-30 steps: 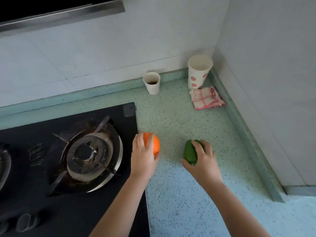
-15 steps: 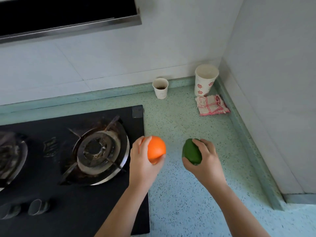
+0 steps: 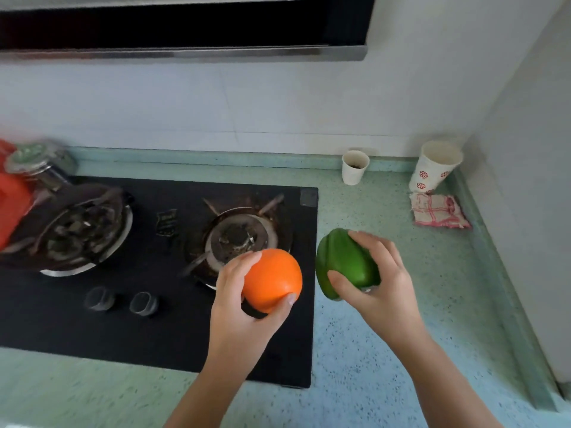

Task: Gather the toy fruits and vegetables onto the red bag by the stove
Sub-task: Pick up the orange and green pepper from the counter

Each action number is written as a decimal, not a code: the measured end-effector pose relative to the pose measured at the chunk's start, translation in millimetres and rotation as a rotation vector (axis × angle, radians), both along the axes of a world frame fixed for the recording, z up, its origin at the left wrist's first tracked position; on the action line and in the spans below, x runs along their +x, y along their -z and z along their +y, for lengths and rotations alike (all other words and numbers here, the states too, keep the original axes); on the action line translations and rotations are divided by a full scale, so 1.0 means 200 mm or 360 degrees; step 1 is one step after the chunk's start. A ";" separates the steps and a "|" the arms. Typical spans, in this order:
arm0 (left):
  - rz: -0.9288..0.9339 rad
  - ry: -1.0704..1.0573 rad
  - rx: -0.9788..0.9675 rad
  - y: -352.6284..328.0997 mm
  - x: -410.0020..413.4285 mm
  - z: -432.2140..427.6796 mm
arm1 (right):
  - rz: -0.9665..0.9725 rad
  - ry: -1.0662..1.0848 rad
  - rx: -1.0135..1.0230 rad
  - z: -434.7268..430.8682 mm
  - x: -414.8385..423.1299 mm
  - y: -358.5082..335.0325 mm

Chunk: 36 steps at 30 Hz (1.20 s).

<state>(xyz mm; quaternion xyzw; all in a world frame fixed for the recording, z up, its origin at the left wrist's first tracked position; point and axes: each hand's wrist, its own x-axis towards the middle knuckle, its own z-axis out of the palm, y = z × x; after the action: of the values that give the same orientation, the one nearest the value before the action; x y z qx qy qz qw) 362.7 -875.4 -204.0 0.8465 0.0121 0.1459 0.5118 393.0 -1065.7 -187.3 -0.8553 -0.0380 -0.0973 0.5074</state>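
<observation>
My left hand (image 3: 244, 307) grips a toy orange (image 3: 273, 278), held in the air over the right edge of the black stove (image 3: 154, 329). Just right of it, my right hand (image 3: 380, 288) holds a green toy pepper (image 3: 343, 261) above the speckled green counter (image 3: 370, 366). The two toys are close together without touching. A red bag (image 3: 12, 202) shows at the far left edge, beyond the stove, mostly cut off by the frame.
The stove has two burners (image 3: 241, 239) and two knobs (image 3: 142, 302). A blurred jar (image 3: 37, 162) stands by the red bag. A small paper cup (image 3: 354, 166), a taller patterned cup (image 3: 434, 168) and a red-checked cloth (image 3: 438, 211) sit in the back right corner. A range hood (image 3: 185, 29) hangs overhead.
Both hands have lifted the orange and the pepper off the counter and carried them left. The view has swung left, bringing the whole stove and the red bag into sight.
</observation>
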 end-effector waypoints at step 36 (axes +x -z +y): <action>-0.0171 -0.1467 -0.0561 0.05 -1.46 2.18 | -0.0201 -0.1345 0.0064 2.61 -0.93 -0.04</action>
<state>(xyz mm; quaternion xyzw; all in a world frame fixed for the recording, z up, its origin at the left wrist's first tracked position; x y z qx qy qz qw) 69.8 -439.5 -214.0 0.6450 0.3832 0.3960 0.5294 207.2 -543.2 -178.4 -0.7469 -0.4142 0.0662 0.5160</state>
